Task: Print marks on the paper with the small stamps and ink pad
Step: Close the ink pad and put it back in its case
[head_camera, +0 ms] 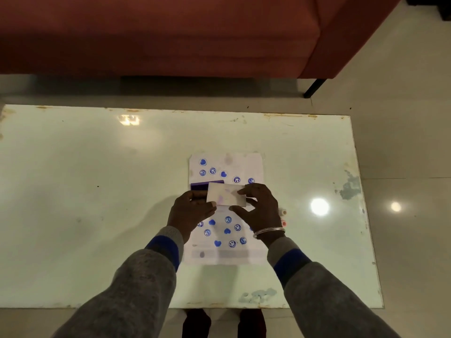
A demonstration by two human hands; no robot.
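Note:
A white paper (246, 164) lies in the middle of the glass table, covered with several blue stamped marks, hearts and round faces. On its middle sits the purple ink pad (199, 186), partly covered by its pale lid (225, 196). My right hand (261, 211) pinches the lid's right end between thumb and fingers. My left hand (189, 211) holds the pad's left end, thumb against the lid's lower left corner. Two small stamps (283, 217) with pale and pink tops stand just right of my right wrist, partly hidden.
The glass table (97, 191) has worn edges, its near edge close to my body. A red sofa (170, 32) stands behind it, with a black leg (313, 87) at the right. Ceiling lights reflect on the glass and floor.

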